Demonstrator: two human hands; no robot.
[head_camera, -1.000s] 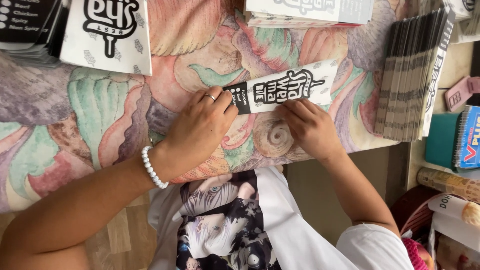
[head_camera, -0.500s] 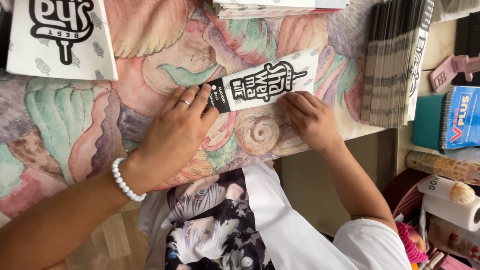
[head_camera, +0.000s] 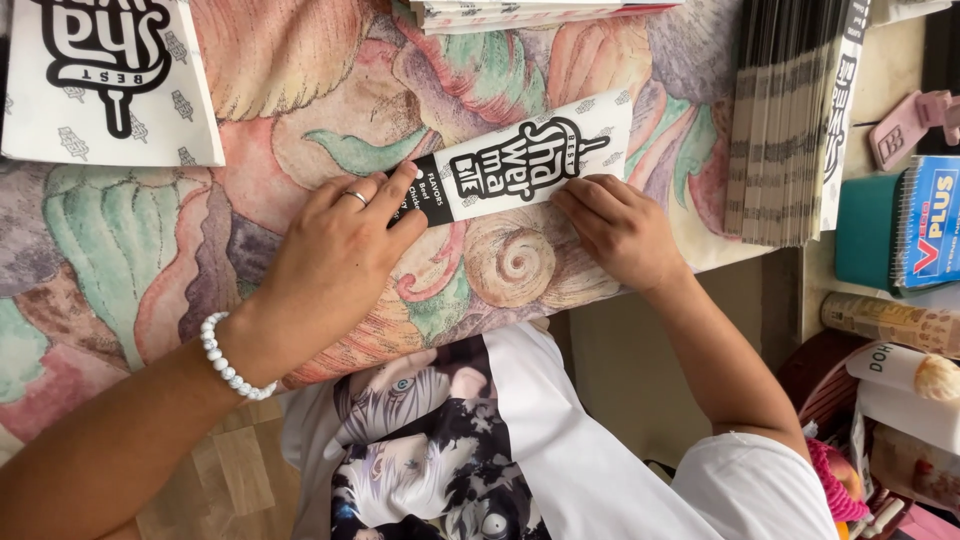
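Observation:
A long, narrow folded white-and-black printed carton (head_camera: 520, 160) lies flat and slightly tilted on a table covered with a colourful shell-patterned cloth (head_camera: 250, 90). My left hand (head_camera: 340, 245), with a ring and a white bead bracelet, presses its fingertips on the carton's black left end. My right hand (head_camera: 625, 225) presses flat fingers along the carton's lower right edge. Both hands hold it down against the cloth.
A larger flat white printed carton (head_camera: 110, 80) lies at the top left. A thick stack of folded flat cartons (head_camera: 790, 120) stands on the right. Another stack (head_camera: 520, 12) is at the top edge. A teal notebook (head_camera: 900, 230) and a pink tool (head_camera: 915, 125) sit far right.
The view has shifted a little, so the carton and hands sit lower in the frame. Both hands stay pressed on the same carton ends.

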